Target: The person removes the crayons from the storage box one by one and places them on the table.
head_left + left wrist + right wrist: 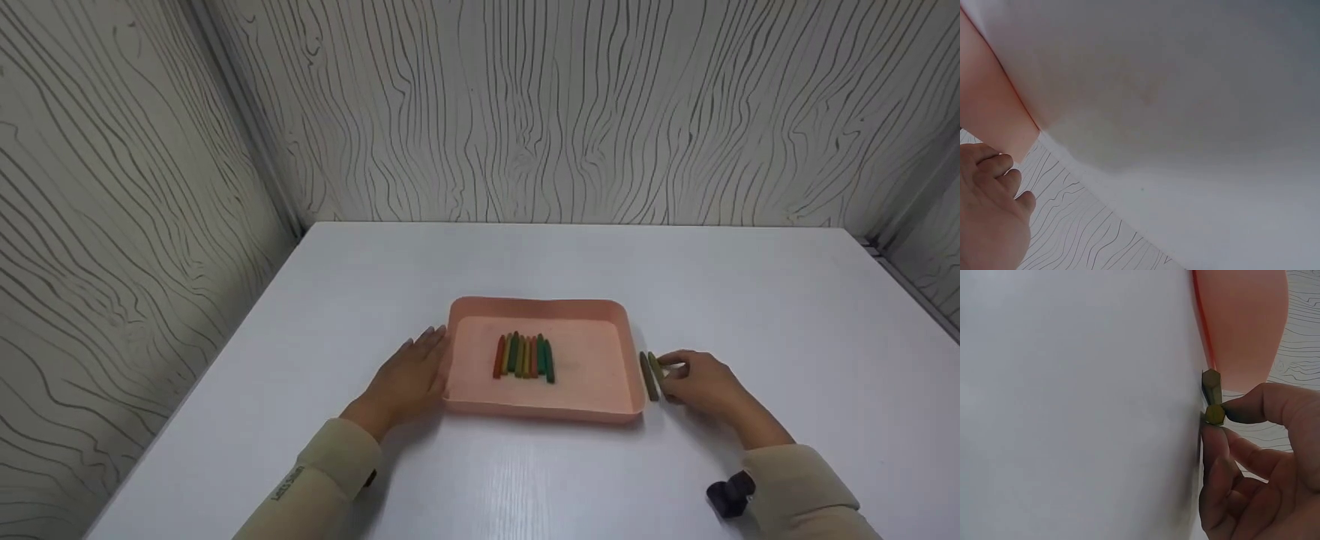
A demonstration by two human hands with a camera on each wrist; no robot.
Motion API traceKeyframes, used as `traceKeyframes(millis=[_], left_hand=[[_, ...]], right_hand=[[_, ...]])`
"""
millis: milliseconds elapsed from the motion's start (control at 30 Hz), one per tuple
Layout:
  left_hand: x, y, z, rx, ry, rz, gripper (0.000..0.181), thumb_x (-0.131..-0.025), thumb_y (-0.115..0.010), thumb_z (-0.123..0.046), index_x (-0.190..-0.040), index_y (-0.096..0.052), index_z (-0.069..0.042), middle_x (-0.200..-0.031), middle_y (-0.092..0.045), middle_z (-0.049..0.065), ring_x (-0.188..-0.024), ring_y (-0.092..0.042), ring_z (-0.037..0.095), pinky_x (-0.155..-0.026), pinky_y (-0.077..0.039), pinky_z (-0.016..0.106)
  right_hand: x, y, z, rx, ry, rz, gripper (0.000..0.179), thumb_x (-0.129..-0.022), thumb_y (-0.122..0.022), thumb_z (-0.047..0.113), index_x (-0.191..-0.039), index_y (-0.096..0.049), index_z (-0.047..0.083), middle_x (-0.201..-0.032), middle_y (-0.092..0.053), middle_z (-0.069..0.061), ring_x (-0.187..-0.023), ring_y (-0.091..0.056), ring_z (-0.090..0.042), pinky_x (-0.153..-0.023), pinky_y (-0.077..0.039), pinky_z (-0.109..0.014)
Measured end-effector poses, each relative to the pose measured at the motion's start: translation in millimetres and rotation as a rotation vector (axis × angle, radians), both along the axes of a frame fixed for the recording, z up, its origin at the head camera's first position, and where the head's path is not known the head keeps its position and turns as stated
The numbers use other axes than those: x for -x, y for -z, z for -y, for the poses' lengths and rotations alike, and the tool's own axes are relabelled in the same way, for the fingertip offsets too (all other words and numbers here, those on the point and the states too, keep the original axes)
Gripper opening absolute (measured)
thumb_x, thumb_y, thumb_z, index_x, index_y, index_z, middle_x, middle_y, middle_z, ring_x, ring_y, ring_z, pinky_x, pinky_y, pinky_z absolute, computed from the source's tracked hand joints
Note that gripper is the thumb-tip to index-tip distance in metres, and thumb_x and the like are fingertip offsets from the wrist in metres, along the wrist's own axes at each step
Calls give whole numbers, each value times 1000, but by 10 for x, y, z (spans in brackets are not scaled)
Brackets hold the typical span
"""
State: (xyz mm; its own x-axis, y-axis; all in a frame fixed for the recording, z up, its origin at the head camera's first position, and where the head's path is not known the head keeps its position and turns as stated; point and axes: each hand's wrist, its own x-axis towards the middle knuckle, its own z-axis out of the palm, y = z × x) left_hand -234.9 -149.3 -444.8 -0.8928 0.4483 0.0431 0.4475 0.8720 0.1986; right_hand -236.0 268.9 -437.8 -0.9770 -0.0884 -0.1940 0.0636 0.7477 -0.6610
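A shallow pink tray [592,360] stands on the white table, with a row of several crayons [523,356] in red, green and yellowish tones lying side by side in it. My left hand [405,379] rests against the tray's left wall, fingers extended. Just outside the tray's right wall, my right hand [701,382] pinches an olive-yellow crayon [1215,414] between thumb and fingers, low at the tabletop. A brownish crayon [648,376] lies between that one and the tray. In the left wrist view, the fingers [1010,183] are beside the pink wall.
The white tabletop [375,262] reaches back to a wood-grain patterned wall [525,112], with a similar panel [112,225] along the left. A dark device [727,496] is at the right sleeve's cuff.
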Motion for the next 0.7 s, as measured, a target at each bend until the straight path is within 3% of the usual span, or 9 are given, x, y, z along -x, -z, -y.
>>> traceKeyframes(millis=[233,433,700], left_hand=[[0,-5,-7,-6,-4,7,54,-103,-32,-26,-150,-24,-1,-156,-21,10,-143,-16,25,-115,-15,41],[-1,-16,-11,-13,-7,4,53,-103,-31,-25,-149,-26,0,-155,-23,11,-142,-17,26,-115,-16,41],[-8,-22,-18,-14,9,-8,52,-103,-32,-23,-148,-28,2,-154,-25,13,-142,-19,27,-114,-16,42]], right_hand=[[-14,-27,-12,-12,-7,6,52,-80,-58,10,-127,-51,-10,-89,-65,-7,-67,-57,-16,-57,-47,-30],[3,-73,-62,-62,-31,2,52,-84,-63,16,-127,-51,-10,-103,-64,-21,-76,-63,-19,-61,-50,-31],[-16,-138,-172,-107,-69,-35,53,-87,-64,23,-127,-52,-10,-110,-61,-27,-93,-62,-35,-77,-51,-47]])
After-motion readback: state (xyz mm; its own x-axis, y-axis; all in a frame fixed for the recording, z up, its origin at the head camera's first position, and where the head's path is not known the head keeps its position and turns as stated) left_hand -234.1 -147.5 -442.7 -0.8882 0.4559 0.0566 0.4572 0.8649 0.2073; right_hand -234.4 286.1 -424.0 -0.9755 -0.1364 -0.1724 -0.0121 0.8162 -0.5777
